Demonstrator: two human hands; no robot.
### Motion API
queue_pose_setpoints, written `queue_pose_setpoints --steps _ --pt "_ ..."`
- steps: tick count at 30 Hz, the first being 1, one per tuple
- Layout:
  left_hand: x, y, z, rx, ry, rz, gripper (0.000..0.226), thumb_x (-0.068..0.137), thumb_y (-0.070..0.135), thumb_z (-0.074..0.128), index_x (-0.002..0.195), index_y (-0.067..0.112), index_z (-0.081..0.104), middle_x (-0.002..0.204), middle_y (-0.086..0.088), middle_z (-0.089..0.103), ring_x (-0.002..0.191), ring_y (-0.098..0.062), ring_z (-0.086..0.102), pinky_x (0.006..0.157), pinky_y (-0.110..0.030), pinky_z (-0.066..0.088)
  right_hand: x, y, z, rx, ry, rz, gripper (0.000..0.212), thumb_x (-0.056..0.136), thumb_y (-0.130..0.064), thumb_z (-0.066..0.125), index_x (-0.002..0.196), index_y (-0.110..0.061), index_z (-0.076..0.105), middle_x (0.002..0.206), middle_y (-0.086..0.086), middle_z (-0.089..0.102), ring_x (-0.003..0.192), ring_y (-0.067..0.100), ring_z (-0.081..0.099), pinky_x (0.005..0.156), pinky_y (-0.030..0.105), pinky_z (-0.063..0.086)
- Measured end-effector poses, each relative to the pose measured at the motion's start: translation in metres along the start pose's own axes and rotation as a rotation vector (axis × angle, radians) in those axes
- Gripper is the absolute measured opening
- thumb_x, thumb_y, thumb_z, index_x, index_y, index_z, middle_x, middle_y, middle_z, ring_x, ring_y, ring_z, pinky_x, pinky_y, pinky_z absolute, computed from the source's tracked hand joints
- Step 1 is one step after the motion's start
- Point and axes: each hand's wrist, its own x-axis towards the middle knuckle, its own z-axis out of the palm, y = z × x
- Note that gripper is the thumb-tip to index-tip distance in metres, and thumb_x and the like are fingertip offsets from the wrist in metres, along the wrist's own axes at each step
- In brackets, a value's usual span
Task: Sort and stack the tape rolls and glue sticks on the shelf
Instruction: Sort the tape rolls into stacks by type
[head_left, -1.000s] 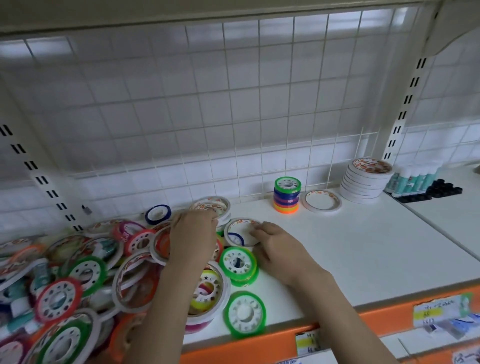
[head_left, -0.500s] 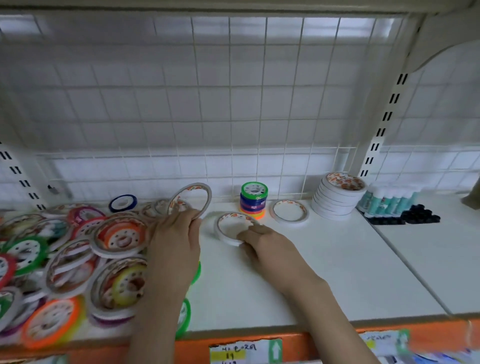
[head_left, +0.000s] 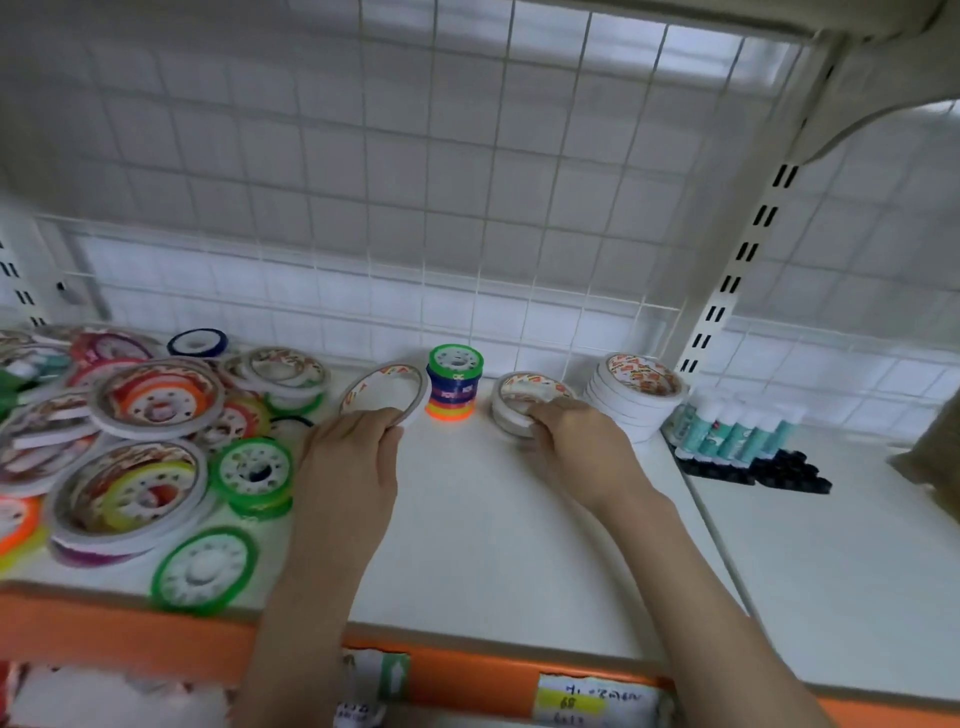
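Observation:
My left hand (head_left: 353, 452) grips a white tape roll (head_left: 384, 392) with a red-printed core, tilted up on edge just left of a short stack of small coloured rolls (head_left: 454, 382). My right hand (head_left: 576, 441) holds another white roll (head_left: 524, 397) that lies on top of one more like it, right of the coloured stack. A taller stack of white rolls (head_left: 636, 395) stands further right. Glue sticks (head_left: 737, 426) with black caps stand in a row beyond it. A loose heap of mixed rolls (head_left: 140, 441) covers the shelf's left part.
The white shelf (head_left: 493, 545) has an orange front edge with price labels (head_left: 597, 699). A wire grid (head_left: 467, 182) backs the shelf. A slotted upright (head_left: 737, 275) rises behind the tall stack. A green roll (head_left: 205, 569) lies near the front edge.
My right hand carried its white roll to the right and set it on the single roll beside the tall stack. My left hand moved right with its tilted roll, up to the coloured stack.

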Motion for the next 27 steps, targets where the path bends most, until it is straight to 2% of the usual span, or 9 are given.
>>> queue_pose_setpoints --steps 1,3,6,10,14,23,27 --pt "-0.003 -0.001 0.001 0.006 0.0 -0.014 0.032 0.087 0.022 0.042 0.088 0.004 0.068 0.076 -0.01 0.069 0.066 -0.028 0.064 0.07 -0.03 0.034 0.005 0.002 0.001 -0.009 -0.022 -0.001 0.039 0.094 -0.015 0.044 0.131 -0.022 0.052 0.129 0.006 0.055 0.115 0.027 0.052 0.084 0.031 0.044" --pt "-0.009 -0.004 0.001 -0.002 0.002 -0.04 0.032 0.088 0.023 0.042 0.09 0.004 0.068 0.078 -0.009 0.069 0.067 -0.027 0.064 0.072 -0.031 0.036 0.013 0.007 0.006 -0.037 -0.06 0.007 0.042 0.093 -0.013 0.044 0.133 -0.023 0.05 0.13 0.007 0.055 0.114 0.028 0.053 0.084 0.031 0.044" --pt "-0.018 -0.004 -0.003 -0.019 0.028 -0.073 0.032 0.088 0.022 0.044 0.092 0.002 0.069 0.08 -0.01 0.07 0.069 -0.027 0.065 0.071 -0.035 0.048 0.021 0.012 0.016 -0.07 -0.099 0.014 0.034 0.092 -0.012 0.044 0.123 -0.018 0.057 0.124 0.01 0.058 0.11 0.03 0.055 0.081 0.032 0.044" --pt "-0.02 -0.005 -0.003 -0.005 0.023 -0.122 0.033 0.089 0.024 0.045 0.094 0.003 0.07 0.082 -0.01 0.07 0.071 -0.028 0.065 0.069 -0.037 0.047 0.024 0.013 0.024 -0.069 -0.114 -0.01 0.025 0.094 -0.016 0.044 0.109 -0.011 0.062 0.117 0.013 0.062 0.105 0.032 0.057 0.078 0.031 0.043" --pt "-0.02 -0.005 0.0 -0.002 -0.029 -0.138 0.033 0.09 0.025 0.044 0.095 0.005 0.07 0.084 -0.008 0.07 0.074 -0.027 0.065 0.071 -0.038 0.049 0.023 0.012 0.027 -0.037 -0.12 -0.023 0.029 0.094 -0.019 0.045 0.118 -0.012 0.061 0.124 0.013 0.059 0.112 0.032 0.054 0.086 0.034 0.044" --pt "-0.02 -0.002 0.004 0.025 -0.031 -0.061 0.032 0.089 0.022 0.045 0.093 0.003 0.07 0.082 -0.009 0.07 0.072 -0.027 0.066 0.072 -0.036 0.048 0.017 0.012 0.025 -0.018 -0.163 -0.015 0.031 0.092 -0.02 0.043 0.119 -0.014 0.059 0.124 0.012 0.058 0.111 0.031 0.054 0.085 0.033 0.047" --pt "-0.02 0.002 0.004 0.064 -0.053 -0.009 0.031 0.089 0.021 0.044 0.092 0.005 0.07 0.081 -0.007 0.07 0.073 -0.027 0.065 0.073 -0.035 0.046 0.009 0.012 0.019 0.027 -0.118 -0.014 0.035 0.09 -0.019 0.047 0.123 -0.011 0.055 0.128 0.011 0.054 0.116 0.031 0.049 0.086 0.031 0.043"
